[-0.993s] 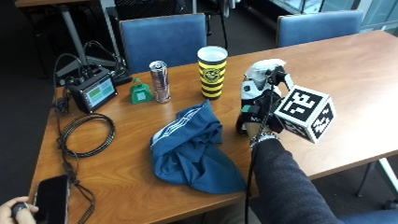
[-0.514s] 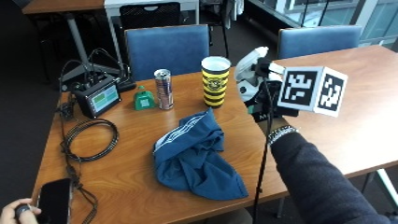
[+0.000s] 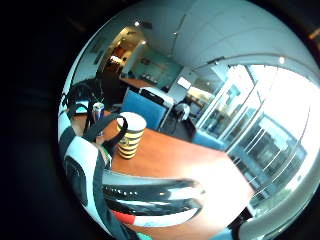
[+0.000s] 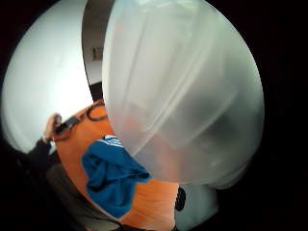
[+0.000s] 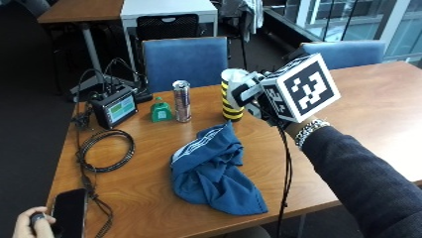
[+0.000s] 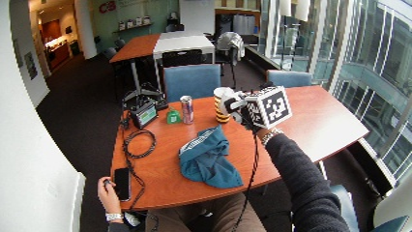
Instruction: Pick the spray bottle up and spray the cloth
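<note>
1. Spanning the whole scene was a wooden table (image 5: 369, 114), with two blue chairs (image 5: 184, 59) along its far edge.
2. A crumpled blue cloth (image 5: 214, 171) lay near the table's middle, toward the near edge.
3. The gloved right hand (image 5: 264, 101) was raised above the table, beyond the cloth, with its fingers curled round a white spray bottle (image 5: 242, 90); the bottle filled most of the thumb-side palm view (image 4: 183, 91).
4. A yellow-and-black striped cup (image 5: 231, 101) stood just behind the bottle.
5. A drink can (image 5: 181, 100) and a small green bottle (image 5: 159, 110) stood near the far edge.
6. A phone (image 5: 66, 212) lay at the near left corner.
</note>
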### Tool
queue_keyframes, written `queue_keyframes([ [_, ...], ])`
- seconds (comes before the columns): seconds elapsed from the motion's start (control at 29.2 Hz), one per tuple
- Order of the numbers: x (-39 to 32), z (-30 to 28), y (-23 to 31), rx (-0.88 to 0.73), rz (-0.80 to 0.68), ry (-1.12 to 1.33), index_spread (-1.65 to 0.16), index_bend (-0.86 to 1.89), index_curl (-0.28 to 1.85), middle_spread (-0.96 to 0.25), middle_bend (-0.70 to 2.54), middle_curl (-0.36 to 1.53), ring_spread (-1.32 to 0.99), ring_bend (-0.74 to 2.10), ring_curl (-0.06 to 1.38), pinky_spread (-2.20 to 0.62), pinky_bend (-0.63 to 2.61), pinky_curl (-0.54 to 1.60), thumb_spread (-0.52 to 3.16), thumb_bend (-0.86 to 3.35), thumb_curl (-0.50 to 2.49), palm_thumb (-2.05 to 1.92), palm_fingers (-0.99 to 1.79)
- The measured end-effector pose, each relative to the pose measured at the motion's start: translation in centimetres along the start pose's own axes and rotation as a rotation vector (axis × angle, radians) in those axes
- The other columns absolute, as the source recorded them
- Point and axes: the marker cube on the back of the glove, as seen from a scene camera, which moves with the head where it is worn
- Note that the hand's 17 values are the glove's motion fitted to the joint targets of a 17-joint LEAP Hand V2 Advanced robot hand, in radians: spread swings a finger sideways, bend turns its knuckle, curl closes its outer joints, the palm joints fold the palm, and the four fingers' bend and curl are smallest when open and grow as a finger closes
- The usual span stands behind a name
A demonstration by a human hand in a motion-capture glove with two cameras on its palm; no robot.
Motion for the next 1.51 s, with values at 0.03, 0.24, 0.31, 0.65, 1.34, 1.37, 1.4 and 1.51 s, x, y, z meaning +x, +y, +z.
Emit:
queue_keyframes([
  [0.03, -0.3, 0.1, 0.1, -0.002, -0.036, 0.02, -0.26, 0.39, 0.58, -0.21, 0.58, 0.55, -0.21, 0.74, 0.49, -0.32, 0.49, 0.42, 0.43, -0.03, 0.74, 0.97, 1.38],
  [0.24, -2.8, 0.1, 0.4, -0.011, -0.251, 0.107, -0.26, 0.39, 0.59, -0.21, 0.58, 0.55, -0.21, 0.74, 0.48, -0.32, 0.49, 0.42, 0.43, -0.03, 0.76, 0.96, 1.38],
  [0.31, -3.9, 0.0, 0.8, -0.024, -0.331, 0.131, -0.26, 0.39, 0.59, -0.21, 0.58, 0.55, -0.21, 0.74, 0.48, -0.32, 0.49, 0.42, 0.43, -0.03, 0.76, 0.96, 1.38],
  [0.65, -9.0, 0.7, 3.3, -0.046, -0.602, 0.166, -0.26, 0.38, 0.6, -0.21, 0.59, 0.55, -0.21, 0.74, 0.48, -0.32, 0.48, 0.42, 0.43, -0.03, 0.78, 0.95, 1.38],
  [1.34, -8.8, 1.4, 3.3, -0.09, -0.49, 0.133, -0.26, 0.38, 0.61, -0.21, 0.59, 0.54, -0.21, 0.73, 0.48, -0.32, 0.48, 0.42, 0.44, -0.03, 0.8, 0.95, 1.38],
  [1.37, -8.5, 1.3, 3.0, -0.098, -0.454, 0.114, -0.26, 0.38, 0.61, -0.21, 0.59, 0.54, -0.21, 0.73, 0.48, -0.32, 0.48, 0.42, 0.44, -0.03, 0.8, 0.95, 1.38],
  [1.4, -8.3, 1.3, 2.7, -0.107, -0.412, 0.088, -0.26, 0.38, 0.61, -0.21, 0.59, 0.54, -0.21, 0.73, 0.48, -0.32, 0.48, 0.42, 0.44, -0.03, 0.8, 0.95, 1.38],
  [1.51, -7.9, 0.6, 1.0, -0.107, -0.251, -0.036, -0.26, 0.38, 0.62, -0.21, 0.59, 0.54, -0.21, 0.73, 0.48, -0.32, 0.48, 0.42, 0.44, -0.03, 0.8, 0.95, 1.38],
])
